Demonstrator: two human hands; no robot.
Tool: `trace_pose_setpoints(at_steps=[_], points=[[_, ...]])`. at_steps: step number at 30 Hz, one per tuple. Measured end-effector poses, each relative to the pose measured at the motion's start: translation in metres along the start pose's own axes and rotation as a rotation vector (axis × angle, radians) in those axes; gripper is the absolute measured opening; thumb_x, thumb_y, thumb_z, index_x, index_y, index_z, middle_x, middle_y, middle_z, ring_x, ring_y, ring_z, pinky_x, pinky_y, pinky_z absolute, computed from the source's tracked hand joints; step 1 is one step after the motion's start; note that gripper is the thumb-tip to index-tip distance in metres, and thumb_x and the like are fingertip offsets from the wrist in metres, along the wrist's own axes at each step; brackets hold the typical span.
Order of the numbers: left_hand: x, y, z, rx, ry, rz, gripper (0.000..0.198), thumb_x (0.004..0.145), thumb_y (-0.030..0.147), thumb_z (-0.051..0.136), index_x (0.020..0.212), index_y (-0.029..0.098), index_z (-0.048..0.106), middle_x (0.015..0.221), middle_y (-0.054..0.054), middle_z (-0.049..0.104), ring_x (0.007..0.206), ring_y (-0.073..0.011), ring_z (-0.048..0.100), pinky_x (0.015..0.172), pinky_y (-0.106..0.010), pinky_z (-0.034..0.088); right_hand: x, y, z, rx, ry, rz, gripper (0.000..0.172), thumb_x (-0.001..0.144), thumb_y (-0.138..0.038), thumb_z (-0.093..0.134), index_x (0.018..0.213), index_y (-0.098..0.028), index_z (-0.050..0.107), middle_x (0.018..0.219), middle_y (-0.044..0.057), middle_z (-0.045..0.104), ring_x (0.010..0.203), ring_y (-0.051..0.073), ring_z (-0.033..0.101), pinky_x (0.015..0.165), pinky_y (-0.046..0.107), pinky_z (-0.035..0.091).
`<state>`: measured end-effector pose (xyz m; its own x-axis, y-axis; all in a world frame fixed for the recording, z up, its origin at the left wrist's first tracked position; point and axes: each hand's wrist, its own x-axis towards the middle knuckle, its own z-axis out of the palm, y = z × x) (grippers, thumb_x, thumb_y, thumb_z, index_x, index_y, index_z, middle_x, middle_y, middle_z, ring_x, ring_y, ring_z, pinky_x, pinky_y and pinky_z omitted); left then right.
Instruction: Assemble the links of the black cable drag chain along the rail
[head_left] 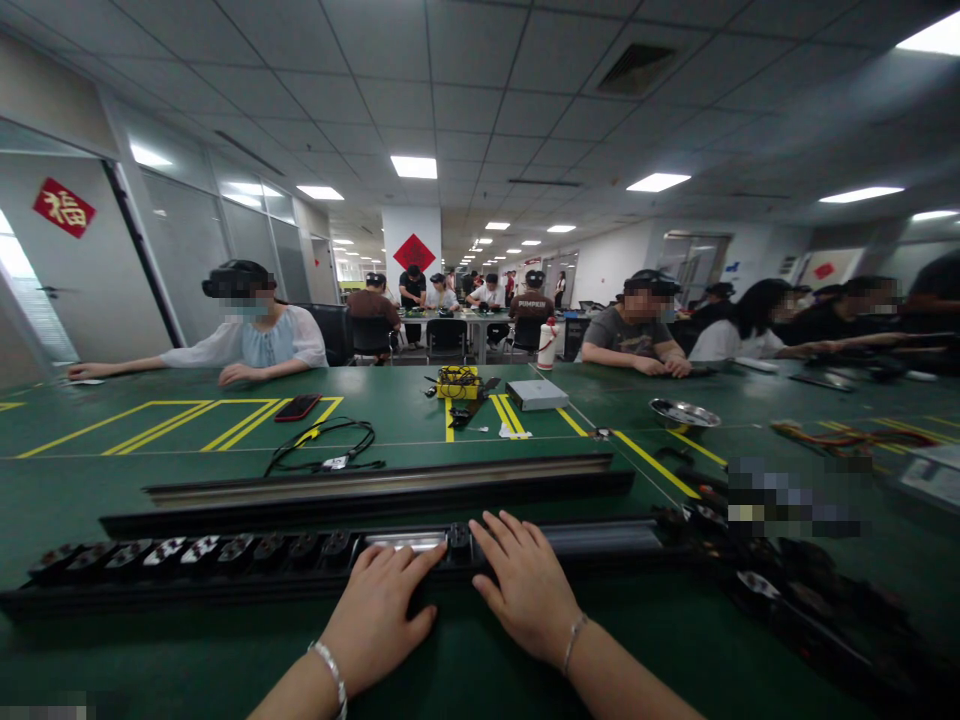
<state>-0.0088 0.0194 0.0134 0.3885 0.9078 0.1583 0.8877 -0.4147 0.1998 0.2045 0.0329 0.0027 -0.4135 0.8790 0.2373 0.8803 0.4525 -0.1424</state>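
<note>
A long black power strip rail [225,560] lies across the green table in front of me, with several socket modules seated along its left half. My left hand [382,610] rests on the rail with fingers curled near a silver section [405,541]. My right hand [525,585] lies flat beside it, fingers spread and touching a single socket module [458,538] in the rail. A second long black cover strip [375,487] lies just behind the rail.
Behind lie a black cable [322,445], a red phone [298,407], a yellow device [458,382], a grey box [536,394] and a metal bowl [682,413]. Loose black parts [787,590] are piled at the right. People sit along the far table edge.
</note>
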Motion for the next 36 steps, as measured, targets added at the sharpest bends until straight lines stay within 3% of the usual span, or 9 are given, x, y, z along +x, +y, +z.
trace_pose_setpoints(at_steps=[14,23,36], points=[[0.0,0.0,0.0,0.004,-0.011,-0.003,0.059,0.071,0.034,0.05,0.128,0.036,0.035,0.111,-0.001,0.057,0.102,-0.0205,0.049,0.096,-0.041,0.023,0.0,-0.002,0.001,0.037,0.059,-0.004,0.055,0.087,-0.048,0.03,0.136,-0.023,0.028,0.139,0.003,0.035,0.127,0.021,0.027,0.104,0.039,0.015],[0.001,0.002,0.0,0.001,-0.011,-0.005,0.058,0.071,0.032,0.05,0.127,0.035,0.037,0.109,-0.002,0.058,0.102,-0.0213,0.048,0.095,-0.041,0.024,0.007,-0.012,-0.002,0.194,0.102,0.042,0.053,0.087,-0.041,0.033,0.133,-0.016,0.034,0.131,0.007,0.045,0.119,0.019,0.039,0.099,0.034,0.026],[0.0,0.004,-0.001,0.03,-0.021,-0.019,0.058,0.07,0.031,0.049,0.126,0.037,0.037,0.108,-0.001,0.057,0.102,-0.0209,0.048,0.096,-0.041,0.022,0.009,-0.018,-0.007,0.169,0.099,0.096,0.041,0.087,-0.039,0.034,0.124,-0.026,0.045,0.125,0.002,0.051,0.118,0.018,0.041,0.099,0.036,0.024]])
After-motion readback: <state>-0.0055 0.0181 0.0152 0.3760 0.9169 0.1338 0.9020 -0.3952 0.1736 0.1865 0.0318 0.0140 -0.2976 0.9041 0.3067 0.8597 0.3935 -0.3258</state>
